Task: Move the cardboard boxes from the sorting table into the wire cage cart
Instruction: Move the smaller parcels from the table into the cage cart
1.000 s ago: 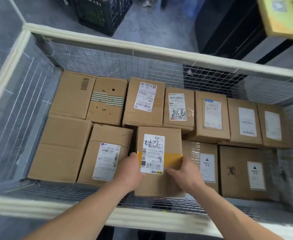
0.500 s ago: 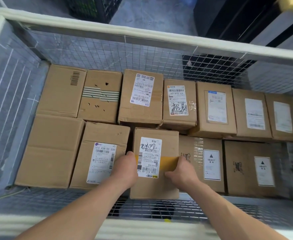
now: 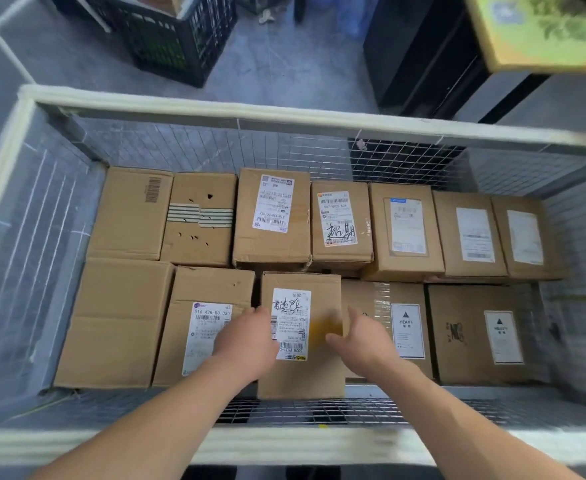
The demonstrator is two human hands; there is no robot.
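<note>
Head view: your right grip (image 3: 360,336) hangs spread and empty over the labelled box (image 3: 302,379) in the wire cage cart (image 3: 215,109). Whether your left grip (image 3: 246,341) holds the box cannot be told.

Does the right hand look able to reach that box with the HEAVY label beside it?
Probably yes. The right hand hovers open at the edge of the HEAVY-labelled box, whose top lies bare, with nothing between them.
</note>
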